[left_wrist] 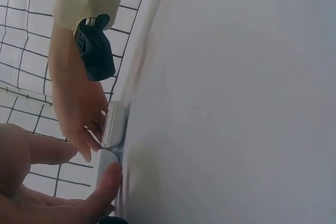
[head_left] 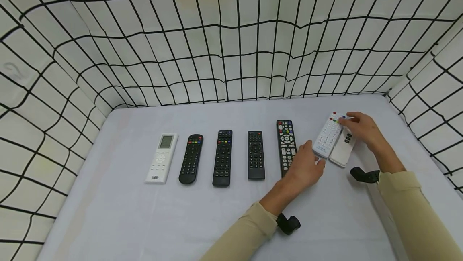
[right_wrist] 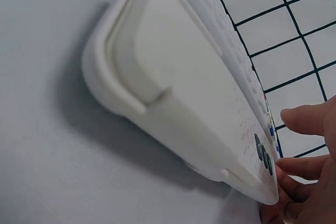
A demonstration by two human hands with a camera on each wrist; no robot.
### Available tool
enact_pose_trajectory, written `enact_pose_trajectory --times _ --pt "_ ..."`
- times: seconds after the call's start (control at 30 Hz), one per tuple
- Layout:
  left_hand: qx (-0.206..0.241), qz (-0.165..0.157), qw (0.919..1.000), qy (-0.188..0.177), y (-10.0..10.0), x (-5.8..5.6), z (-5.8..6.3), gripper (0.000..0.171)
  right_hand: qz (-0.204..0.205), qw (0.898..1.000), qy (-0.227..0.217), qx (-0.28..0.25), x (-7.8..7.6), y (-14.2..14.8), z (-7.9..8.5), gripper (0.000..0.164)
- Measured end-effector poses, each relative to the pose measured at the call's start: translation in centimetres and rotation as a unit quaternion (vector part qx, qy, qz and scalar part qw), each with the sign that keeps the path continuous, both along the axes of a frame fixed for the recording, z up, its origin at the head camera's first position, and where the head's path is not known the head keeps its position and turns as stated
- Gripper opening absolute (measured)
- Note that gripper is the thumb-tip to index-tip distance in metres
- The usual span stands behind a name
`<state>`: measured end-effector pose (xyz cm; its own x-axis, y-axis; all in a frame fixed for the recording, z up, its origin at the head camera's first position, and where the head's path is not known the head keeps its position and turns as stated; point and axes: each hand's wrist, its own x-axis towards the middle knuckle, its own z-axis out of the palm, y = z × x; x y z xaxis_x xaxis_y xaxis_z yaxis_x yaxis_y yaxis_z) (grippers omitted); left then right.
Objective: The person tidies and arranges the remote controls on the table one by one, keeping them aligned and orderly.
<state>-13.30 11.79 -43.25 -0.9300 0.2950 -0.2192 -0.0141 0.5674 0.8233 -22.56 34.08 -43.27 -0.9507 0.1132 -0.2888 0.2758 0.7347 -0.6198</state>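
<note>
A white remote with coloured buttons [head_left: 327,134] lies slanted at the right end of a row of remotes. Its lower left corner is at my left hand [head_left: 304,164], whose thumb overlaps the remote's end in the left wrist view while the index finger stands apart. At the upper right end is my right hand [head_left: 363,128], thumb and index finger spread. Right beside that remote lies a plain white remote [head_left: 343,147] with several dark grey buttons, its far end partly hidden by the right hand. A black remote with white buttons [head_left: 287,140] is partly covered by the left hand.
Farther left lie a small black remote [head_left: 256,156], a long black remote [head_left: 222,158], a rounded black remote [head_left: 191,160] and a white remote with a screen [head_left: 161,158]. The white table [head_left: 119,221] is bordered by walls with black netting [head_left: 231,40].
</note>
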Motion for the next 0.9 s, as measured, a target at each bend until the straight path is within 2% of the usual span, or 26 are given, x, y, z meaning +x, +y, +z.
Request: enact_pose_trajectory --times 0.13,0.23,0.47,0.63,0.9 --pt "0.021 -0.003 0.9998 0.005 0.3 0.1 0.0 0.044 0.007 1.000 -0.002 -0.005 -0.2 0.2 -0.2 0.079" --pt "0.042 0.002 0.9991 0.007 0.4 0.2 -0.1 0.041 0.018 1.000 -0.002 -0.009 -0.3 0.4 -0.3 0.079" --pt "0.078 0.037 0.9962 -0.006 0.8 0.5 -0.1 0.050 0.058 0.998 -0.003 -0.021 -0.6 1.2 -0.1 0.080" --pt "0.101 0.047 0.9934 -0.027 1.0 1.1 -0.2 0.049 0.080 0.997 0.008 -0.020 -0.7 1.5 -0.1 0.076" --pt "0.151 0.089 0.9817 -0.074 1.4 2.2 -0.5 0.051 0.115 0.993 0.013 -0.023 -0.9 1.0 0.2 0.072"
